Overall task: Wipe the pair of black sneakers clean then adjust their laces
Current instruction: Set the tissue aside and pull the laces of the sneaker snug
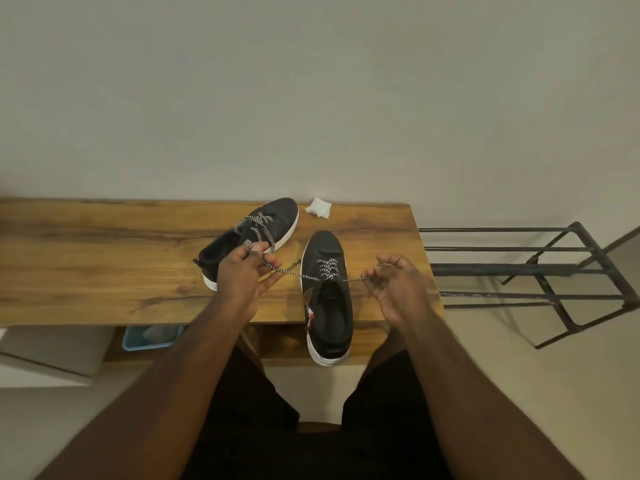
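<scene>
Two black sneakers with white soles sit on a wooden bench (pixel 104 271). The right sneaker (pixel 329 306) points away from me, its heel hanging over the bench's front edge. Its black-and-white lace (pixel 325 268) is pulled out taut to both sides. My left hand (pixel 246 275) pinches the left lace end, and my right hand (pixel 394 285) pinches the right end. The left sneaker (pixel 277 216) lies behind my left hand, angled to the upper right, with loose laces across its tongue.
A crumpled white wipe (pixel 318 206) lies near the bench's back edge by the wall. A black metal shoe rack (pixel 540 271) stands to the right. A blue tray (pixel 152 337) sits under the bench. My knees are below the bench front.
</scene>
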